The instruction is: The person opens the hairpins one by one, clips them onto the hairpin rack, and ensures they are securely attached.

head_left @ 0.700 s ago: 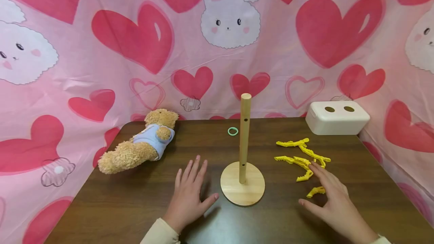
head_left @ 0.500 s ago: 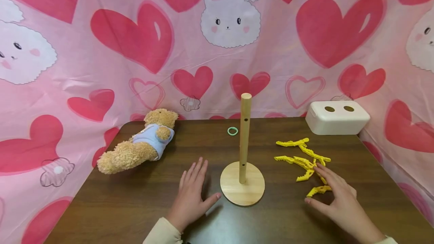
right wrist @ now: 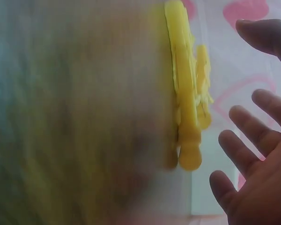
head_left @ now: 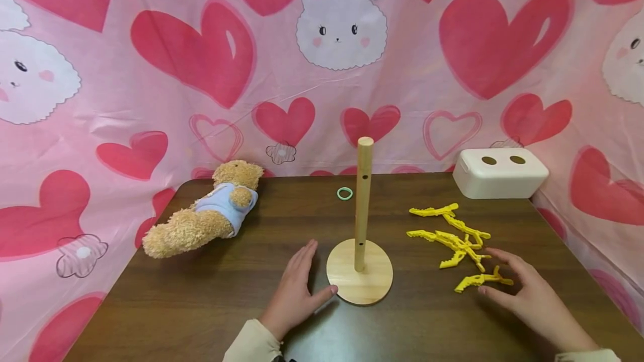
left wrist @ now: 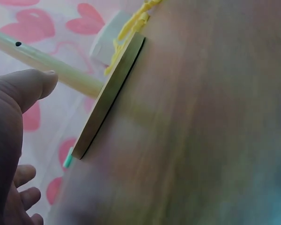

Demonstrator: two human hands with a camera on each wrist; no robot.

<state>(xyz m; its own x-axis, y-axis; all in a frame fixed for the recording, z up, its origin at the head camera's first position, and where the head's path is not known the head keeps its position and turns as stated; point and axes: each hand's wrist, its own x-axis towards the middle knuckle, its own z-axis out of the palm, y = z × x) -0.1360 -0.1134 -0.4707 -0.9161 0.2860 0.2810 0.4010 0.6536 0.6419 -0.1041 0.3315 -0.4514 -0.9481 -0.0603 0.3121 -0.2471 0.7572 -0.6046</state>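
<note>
A wooden post stands upright on a round wooden base mid-table. My left hand hovers just left of it, fingers loosely extended; its thumb tip appears at the base's edge, contact unclear. Several yellow alligator hair clips lie in a loose, partly overlapping group to the right of the stand. Nearest me is one separate clip. My right hand is beside that clip, thumb and fingers spread apart, holding nothing. In the right wrist view, clips appear in front of the spread fingers.
A teddy bear in a light blue top lies at the table's left. A small mint-green ring lies behind the stand. At the back right corner sits a white box with two round holes. Pink heart-patterned cloth hangs behind.
My right hand has moved right, uncovering more of the yellow clips. My left hand has shifted right and slightly nearer, closer to the wooden base. The clips and stand stay in place.
</note>
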